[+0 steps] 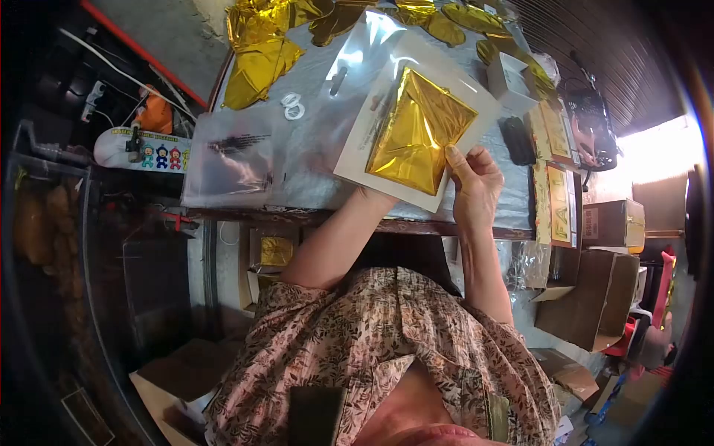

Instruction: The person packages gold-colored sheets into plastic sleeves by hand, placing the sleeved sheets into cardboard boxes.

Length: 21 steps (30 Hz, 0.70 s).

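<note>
A gold foil balloon (420,134), folded into a flat rectangle, lies on a white card (355,160) tilted above the table. My right hand (476,182) pinches the balloon's lower right edge between thumb and fingers. Beneath the card's lower edge is my left hand (378,197), its fingers hidden behind the card. Clear plastic sleeves (346,70) with glare on them lie just behind and left of the card. More clear printed bags (230,160) rest at the table's left front corner.
Loose gold foil (260,70) covers the table's far side. White rings (293,106) lie left of centre. A white open box (512,82) and a dark phone-like object (518,141) are at right. Cardboard boxes (587,297) stand beside the table.
</note>
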Each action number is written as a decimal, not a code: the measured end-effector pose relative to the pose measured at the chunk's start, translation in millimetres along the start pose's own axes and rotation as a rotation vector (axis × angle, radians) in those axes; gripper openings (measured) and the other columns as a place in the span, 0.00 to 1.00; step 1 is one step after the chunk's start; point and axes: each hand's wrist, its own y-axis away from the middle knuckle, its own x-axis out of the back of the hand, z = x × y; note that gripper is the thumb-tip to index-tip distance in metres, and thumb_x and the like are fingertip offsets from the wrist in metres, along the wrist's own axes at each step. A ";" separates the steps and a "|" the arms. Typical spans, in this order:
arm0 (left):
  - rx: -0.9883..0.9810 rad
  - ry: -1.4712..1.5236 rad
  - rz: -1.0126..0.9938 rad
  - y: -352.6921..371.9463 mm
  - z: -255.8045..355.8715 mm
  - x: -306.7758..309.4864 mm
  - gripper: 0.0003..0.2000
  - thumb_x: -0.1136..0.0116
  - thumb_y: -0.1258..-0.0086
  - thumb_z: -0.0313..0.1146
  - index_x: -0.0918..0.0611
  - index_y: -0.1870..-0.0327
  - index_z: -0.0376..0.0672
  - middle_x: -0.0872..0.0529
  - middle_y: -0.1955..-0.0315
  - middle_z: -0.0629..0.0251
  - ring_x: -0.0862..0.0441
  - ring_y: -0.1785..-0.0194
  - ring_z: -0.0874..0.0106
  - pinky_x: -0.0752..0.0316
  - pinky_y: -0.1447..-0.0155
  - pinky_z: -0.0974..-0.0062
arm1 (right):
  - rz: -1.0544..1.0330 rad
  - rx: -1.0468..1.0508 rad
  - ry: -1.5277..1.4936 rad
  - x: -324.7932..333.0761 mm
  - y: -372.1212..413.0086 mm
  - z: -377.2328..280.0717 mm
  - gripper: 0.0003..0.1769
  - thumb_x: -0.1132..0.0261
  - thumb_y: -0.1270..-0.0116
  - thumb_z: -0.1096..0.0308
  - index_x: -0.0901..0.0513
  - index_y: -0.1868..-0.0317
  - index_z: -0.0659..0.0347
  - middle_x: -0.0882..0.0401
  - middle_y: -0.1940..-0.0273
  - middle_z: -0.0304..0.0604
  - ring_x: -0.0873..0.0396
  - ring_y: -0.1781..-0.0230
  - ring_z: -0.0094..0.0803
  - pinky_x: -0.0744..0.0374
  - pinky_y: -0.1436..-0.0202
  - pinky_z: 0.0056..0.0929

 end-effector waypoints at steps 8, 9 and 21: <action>0.126 0.560 -0.408 -7.7 -0.6 38.3 0.29 0.58 0.15 0.53 0.37 0.20 0.49 0.31 0.26 0.58 0.31 0.25 0.59 0.33 0.22 0.54 | 0.052 0.162 0.140 -4.5 -3.3 5.4 0.07 0.24 0.35 0.75 0.14 0.60 0.64 0.13 0.65 0.37 0.20 0.67 0.21 0.23 0.58 0.22; 0.104 0.547 -0.427 -8.1 -0.5 34.4 0.29 0.58 0.15 0.54 0.36 0.21 0.49 0.30 0.26 0.58 0.30 0.26 0.59 0.33 0.22 0.54 | 0.050 0.165 0.143 -6.1 -2.9 2.0 0.07 0.24 0.35 0.75 0.14 0.60 0.64 0.13 0.65 0.37 0.20 0.67 0.21 0.23 0.58 0.22; -0.239 -1.345 -0.089 -16.3 -28.8 75.7 0.20 0.42 0.23 0.46 0.27 0.40 0.45 0.22 0.47 0.63 0.23 0.42 0.67 0.24 0.38 0.64 | -0.098 -0.124 0.103 -11.9 0.6 -12.8 0.09 0.24 0.34 0.71 0.11 0.63 0.70 0.13 0.71 0.41 0.19 0.75 0.23 0.21 0.68 0.21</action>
